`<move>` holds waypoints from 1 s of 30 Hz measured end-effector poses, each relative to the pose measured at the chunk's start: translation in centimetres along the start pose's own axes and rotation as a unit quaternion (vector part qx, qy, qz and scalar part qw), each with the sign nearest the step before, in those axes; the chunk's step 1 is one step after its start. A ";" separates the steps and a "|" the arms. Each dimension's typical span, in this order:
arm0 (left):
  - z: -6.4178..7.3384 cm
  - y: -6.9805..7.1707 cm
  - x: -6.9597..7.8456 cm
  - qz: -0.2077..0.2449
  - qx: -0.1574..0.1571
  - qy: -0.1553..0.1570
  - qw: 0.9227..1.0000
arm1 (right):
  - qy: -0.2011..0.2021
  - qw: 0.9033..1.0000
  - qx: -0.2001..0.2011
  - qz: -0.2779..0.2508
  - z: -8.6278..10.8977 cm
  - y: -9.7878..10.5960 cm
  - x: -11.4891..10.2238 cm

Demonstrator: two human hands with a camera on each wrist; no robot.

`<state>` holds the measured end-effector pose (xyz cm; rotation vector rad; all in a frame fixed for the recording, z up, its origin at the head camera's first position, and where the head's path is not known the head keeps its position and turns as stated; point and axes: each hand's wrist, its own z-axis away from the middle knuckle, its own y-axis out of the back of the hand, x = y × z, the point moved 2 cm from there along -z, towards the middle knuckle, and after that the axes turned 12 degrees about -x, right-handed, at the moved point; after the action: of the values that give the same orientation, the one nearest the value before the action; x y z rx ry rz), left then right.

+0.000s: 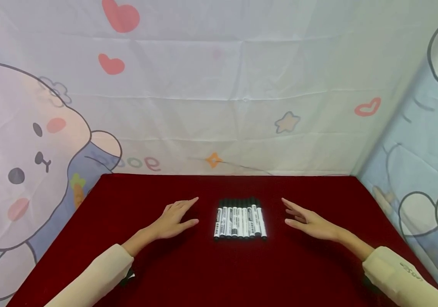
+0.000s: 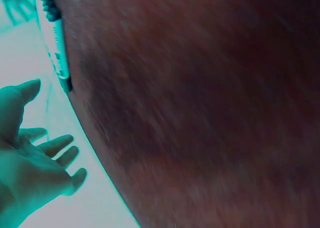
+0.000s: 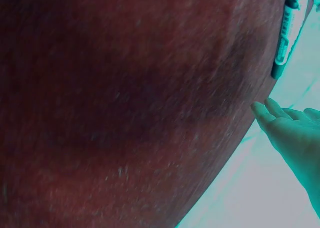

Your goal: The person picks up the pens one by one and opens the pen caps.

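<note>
Several white markers with black caps lie side by side in a row on the red cloth, caps toward the back. To their left my left hand is held with fingers extended, apart from the row and holding nothing. My right hand faces it from the other side, fingers stretched toward the markers without touching them. In the left wrist view the spread left hand shows below the end of the marker row. The right wrist view has the right hand below the markers.
The table's red cloth stretches around the markers. Behind it hangs a pale printed curtain, with another printed sheet on the right side. A small dark object shows beside the left sleeve.
</note>
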<state>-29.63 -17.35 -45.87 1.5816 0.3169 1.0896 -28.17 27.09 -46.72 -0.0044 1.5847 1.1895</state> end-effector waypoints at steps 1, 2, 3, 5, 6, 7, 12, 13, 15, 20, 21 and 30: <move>-0.2 0.0 0.1 0.015 0.000 0.005 1.000 | 0.002 1.000 -0.002 -0.006 -0.1 0.0 -0.1; -0.3 0.0 0.3 0.029 0.000 0.008 1.000 | 0.004 1.000 -0.005 -0.013 -0.1 -0.1 -0.2; -0.5 0.0 0.4 0.044 -0.002 0.010 0.999 | 0.005 1.000 -0.008 -0.020 -0.2 -0.2 -0.3; -0.8 -0.1 0.7 0.071 -0.007 0.008 0.997 | 0.007 0.999 -0.013 -0.033 -0.2 -0.3 -0.5; -1.0 -0.2 0.8 0.080 -0.008 0.004 0.997 | 0.009 0.999 -0.015 -0.039 -0.2 -0.3 -0.6; -1.2 -0.2 1.0 0.087 -0.009 -0.002 0.996 | 0.013 0.999 -0.019 -0.040 -0.3 -0.4 -0.7; -2.0 -0.7 1.5 0.107 0.001 -0.028 0.994 | 0.011 0.998 -0.026 -0.055 -0.3 -0.7 -1.0; -2.1 -0.8 1.6 0.109 0.004 -0.027 0.994 | 0.011 0.998 -0.027 -0.058 -0.4 -0.7 -1.0; -2.2 -1.0 1.6 0.112 0.007 -0.024 0.993 | 0.009 0.997 -0.033 -0.072 -0.4 -0.8 -1.0; -2.9 -1.6 1.9 0.129 0.003 -0.019 0.991 | 0.007 0.995 -0.039 -0.093 -0.3 -0.7 -1.2; -3.0 -1.7 2.0 0.132 0.000 -0.020 0.991 | 0.007 0.994 -0.039 -0.099 -0.3 -0.7 -1.2; -4.6 -2.5 3.1 0.146 0.000 -0.016 0.989 | 0.044 0.987 -0.051 -0.147 -0.3 -0.9 -1.3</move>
<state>-30.71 -11.40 -46.86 1.6787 0.0639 1.2847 -27.34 25.78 -46.44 -0.3512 1.5355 1.0466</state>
